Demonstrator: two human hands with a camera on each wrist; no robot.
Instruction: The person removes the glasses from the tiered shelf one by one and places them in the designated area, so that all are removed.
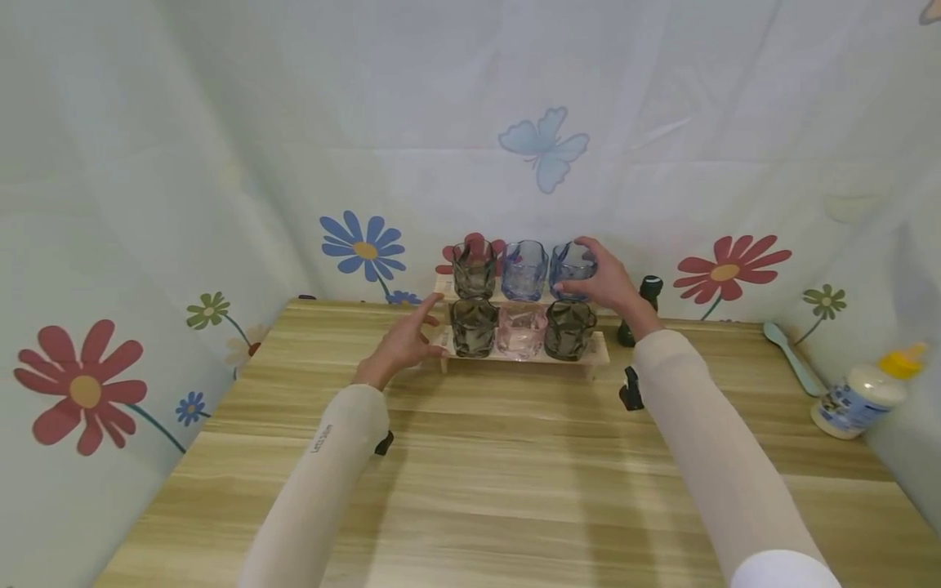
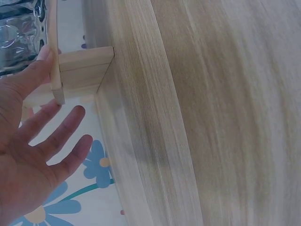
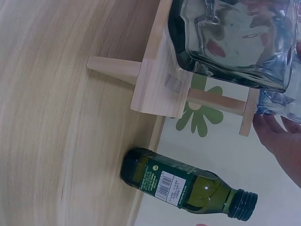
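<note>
Right hand (image 1: 608, 282) on the end blue glass (image 1: 564, 265) of a two-tier wooden rack (image 1: 600, 351)

From where I stand, the person's right hand pinches that glass between thumb and fingers, at the right end of the upper tier. The glass stands upright, but I can't tell whether the shelf bears its weight; a dark glass (image 1: 570, 331) in front hides the base. The left hand (image 1: 400, 341) is spread at the rack's other end, thumb touching the lower tier, the outer fingers straight and holding nothing.

Beside the gripped glass are a second blue glass (image 1: 525, 271) and, leftmost, a smoky glass (image 1: 474, 269). Below, a pink glass (image 1: 521, 331) sits between the dark one and another dark glass (image 1: 473, 328).

I'd judge the step in hand to be placing or adjusting that end glass. The next move calls for care either way: easing the fingers off without nudging its neighbour, or lifting straight up, with the left hand ready to steady the rack.

Farther out, a green bottle (image 3: 188, 186) stands near the rack's right end. A spoon (image 1: 794, 359) and a yellow-capped bottle (image 1: 860, 400) occupy the bench's (image 1: 500, 474) right side.
</note>
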